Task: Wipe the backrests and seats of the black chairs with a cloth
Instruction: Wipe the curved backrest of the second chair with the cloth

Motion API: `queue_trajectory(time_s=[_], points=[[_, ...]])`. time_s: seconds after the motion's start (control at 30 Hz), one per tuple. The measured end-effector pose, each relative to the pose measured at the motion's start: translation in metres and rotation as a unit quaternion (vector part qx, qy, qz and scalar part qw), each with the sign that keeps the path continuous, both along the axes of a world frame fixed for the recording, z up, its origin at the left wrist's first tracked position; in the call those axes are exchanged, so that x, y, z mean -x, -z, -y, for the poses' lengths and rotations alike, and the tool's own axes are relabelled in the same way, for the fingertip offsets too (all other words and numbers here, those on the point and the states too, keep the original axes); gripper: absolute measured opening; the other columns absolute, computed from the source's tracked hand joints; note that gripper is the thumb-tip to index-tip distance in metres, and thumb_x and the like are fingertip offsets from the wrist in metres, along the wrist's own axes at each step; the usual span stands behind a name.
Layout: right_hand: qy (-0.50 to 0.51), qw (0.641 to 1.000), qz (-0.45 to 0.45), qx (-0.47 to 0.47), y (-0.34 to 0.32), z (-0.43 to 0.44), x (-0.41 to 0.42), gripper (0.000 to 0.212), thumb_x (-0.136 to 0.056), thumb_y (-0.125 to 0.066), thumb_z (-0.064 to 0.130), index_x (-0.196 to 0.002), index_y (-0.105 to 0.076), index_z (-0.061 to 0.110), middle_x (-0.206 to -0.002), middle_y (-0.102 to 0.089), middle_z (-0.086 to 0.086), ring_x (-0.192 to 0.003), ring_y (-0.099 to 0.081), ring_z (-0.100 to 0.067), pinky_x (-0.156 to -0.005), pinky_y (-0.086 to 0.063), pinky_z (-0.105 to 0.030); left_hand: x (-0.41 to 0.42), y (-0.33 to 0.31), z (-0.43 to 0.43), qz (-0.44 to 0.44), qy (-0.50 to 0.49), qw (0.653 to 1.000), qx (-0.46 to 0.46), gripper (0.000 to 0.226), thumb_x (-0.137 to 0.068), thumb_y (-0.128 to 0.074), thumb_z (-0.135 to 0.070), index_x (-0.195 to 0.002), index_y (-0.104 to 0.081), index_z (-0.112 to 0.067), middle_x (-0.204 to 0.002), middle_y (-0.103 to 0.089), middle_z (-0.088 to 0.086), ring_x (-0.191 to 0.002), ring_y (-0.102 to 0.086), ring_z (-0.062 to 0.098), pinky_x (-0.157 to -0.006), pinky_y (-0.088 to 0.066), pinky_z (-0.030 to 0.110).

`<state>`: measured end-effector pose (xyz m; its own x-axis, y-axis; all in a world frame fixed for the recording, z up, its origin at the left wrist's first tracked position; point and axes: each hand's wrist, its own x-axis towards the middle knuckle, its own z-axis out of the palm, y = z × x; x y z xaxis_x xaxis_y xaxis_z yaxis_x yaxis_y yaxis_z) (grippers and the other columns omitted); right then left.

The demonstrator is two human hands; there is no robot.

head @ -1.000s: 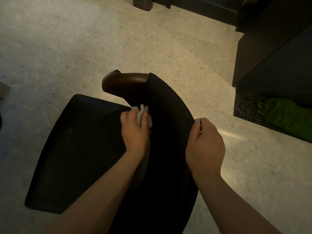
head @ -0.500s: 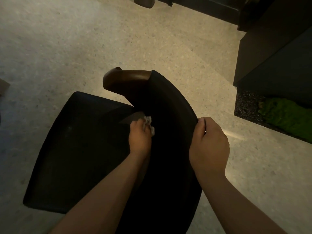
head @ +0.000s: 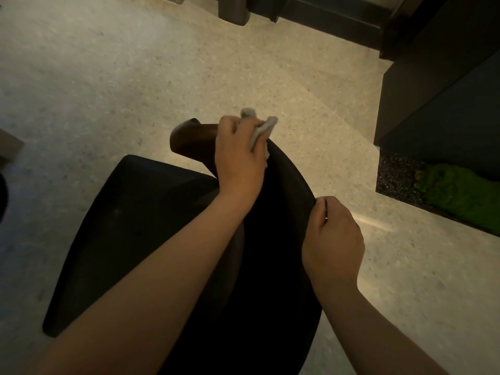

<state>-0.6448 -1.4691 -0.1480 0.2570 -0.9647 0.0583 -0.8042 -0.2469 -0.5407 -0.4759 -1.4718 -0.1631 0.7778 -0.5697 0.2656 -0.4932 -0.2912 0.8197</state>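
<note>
They seem to be working on the top rim of the backrest (head: 284, 198) of the black chair (head: 243, 307). To do it well, I'd say the cloth (head: 261, 128) should be spread flatter against the curve instead of bunched. It should then be drawn along the rim towards the other hand in one firm pass, before going down the inner face and on to the seat (head: 140, 212).

The left hand (head: 240, 161) is curled round the pale, crumpled cloth, which pokes out past the fingers. It presses the cloth on the far end of the rim, just beside the brown wooden arm end (head: 194, 139). The right hand (head: 332, 239) is closed on the rim nearer the person, fingers curled over its edge, and appears to be steadying the chair on the speckled floor (head: 108, 77).
</note>
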Motion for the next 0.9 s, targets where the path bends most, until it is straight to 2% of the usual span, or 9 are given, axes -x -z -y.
queue_trajectory(time_s=[0.07, 0.2, 0.37, 0.53, 0.63, 0.73, 0.8, 0.87, 0.9], points=[[0.002, 1.0, -0.002, 0.002, 0.0, 0.0, 0.0, 0.029, -0.102, -0.037, 0.025, -0.08, -0.055, 0.015, -0.068, -0.052, 0.003, -0.057, -0.047, -0.011, -0.052, -0.031, -0.019, -0.007, 0.002, 0.01, 0.053, 0.018, 0.998, -0.04, 0.034, -0.096, -0.048, -0.038, -0.114, -0.063, -0.014, -0.111, -0.05, 0.007, -0.098, -0.053, 0.022, -0.083, -0.052, 0.035], [0.005, 1.0, -0.002, -0.001, 0.001, 0.0, -0.001, 0.028, -0.102, -0.038, 0.025, -0.082, -0.056, 0.016, -0.07, -0.054, 0.003, -0.058, -0.049, -0.011, -0.053, -0.032, -0.017, -0.011, 0.013, 0.011, 0.107, 0.018, 0.99, -0.092, 0.049, -0.092, -0.038, -0.045, -0.121, -0.061, -0.012, -0.112, -0.053, 0.011, -0.097, -0.052, 0.024, -0.08, -0.049, 0.032], [0.006, 1.0, -0.007, -0.004, -0.001, 0.0, -0.001, 0.027, -0.102, -0.038, 0.025, -0.086, -0.058, 0.016, -0.074, -0.056, 0.003, -0.061, -0.051, -0.012, -0.055, -0.034, -0.017, -0.009, 0.015, 0.012, 0.042, -0.041, 0.996, -0.073, 0.029, -0.099, -0.051, -0.032, -0.118, -0.058, -0.01, -0.111, -0.05, 0.008, -0.092, -0.054, 0.017, -0.079, -0.049, 0.028], [0.009, 1.0, -0.003, -0.001, -0.001, -0.001, -0.001, 0.028, -0.101, -0.039, 0.026, -0.083, -0.056, 0.017, -0.07, -0.054, 0.004, -0.057, -0.048, -0.009, -0.053, -0.03, -0.015, -0.001, 0.025, 0.004, -0.016, -0.094, 0.995, -0.042, 0.023, -0.099, -0.05, -0.029, -0.113, -0.056, -0.013, -0.113, -0.05, 0.003, -0.09, -0.058, 0.015, -0.08, -0.053, 0.031], [0.008, 1.0, -0.002, 0.002, 0.0, -0.001, -0.002, 0.028, -0.101, -0.037, 0.027, -0.081, -0.055, 0.017, -0.069, -0.053, 0.005, -0.056, -0.047, -0.007, -0.052, -0.027, -0.015, 0.008, 0.048, -0.017, -0.081, -0.126, 0.985, -0.084, 0.017, -0.098, -0.05, -0.023, -0.113, -0.055, -0.014, -0.112, -0.046, -0.003, -0.092, -0.056, 0.012, -0.081, -0.051, 0.029], [0.009, 1.0, 0.001, 0.007, 0.0, -0.001, -0.001, 0.029, -0.101, -0.037, 0.026, -0.08, -0.055, 0.017, -0.068, -0.052, 0.005, -0.056, -0.046, -0.008, -0.052, -0.027, -0.015, 0.015, 0.08, -0.045, -0.175, -0.069, 0.971, -0.146, 0.021, -0.099, -0.05, -0.021, -0.118, -0.055, -0.015, -0.116, -0.047, -0.002, -0.096, -0.058, 0.013, -0.081, -0.047, 0.027], [0.01, 1.0, 0.001, 0.014, 0.0, -0.001, -0.001, 0.028, -0.101, -0.038, 0.024, -0.079, -0.053, 0.018, -0.067, -0.052, 0.005, -0.056, -0.046, -0.008, -0.051, -0.025, -0.015, 0.017, 0.099, -0.064, -0.24, -0.013, 0.952, -0.192, 0.022, -0.099, -0.049, -0.021, -0.119, -0.056, -0.016, -0.121, -0.05, 0.003, -0.096, -0.06, 0.013, -0.085, -0.052, 0.031], [0.009, 1.0, 0.004, 0.016, 0.001, -0.001, -0.001, 0.027, -0.101, -0.039, 0.024, -0.079, -0.052, 0.019, -0.067, -0.052, 0.006, -0.056, -0.047, -0.009, -0.051, -0.027, -0.016, 0.015, 0.108, -0.077, -0.268, 0.0, 0.938, -0.22, 0.018, -0.1, -0.048, -0.024, -0.115, -0.057, -0.019, -0.121, -0.051, 0.005, -0.091, -0.061, 0.013, -0.082, -0.055, 0.034], [0.008, 1.0, 0.006, 0.015, 0.001, -0.001, -0.001, 0.026, -0.101, -0.039, 0.024, -0.079, -0.052, 0.02, -0.067, -0.052, 0.006, -0.056, -0.047, -0.009, -0.051, -0.027, -0.016, 0.015, 0.107, -0.079, -0.264, -0.014, 0.94, -0.217, 0.019, -0.1, -0.048, -0.026, -0.115, -0.056, -0.018, -0.12, -0.051, 0.005, -0.088, -0.06, 0.012, -0.077, -0.054, 0.029]])
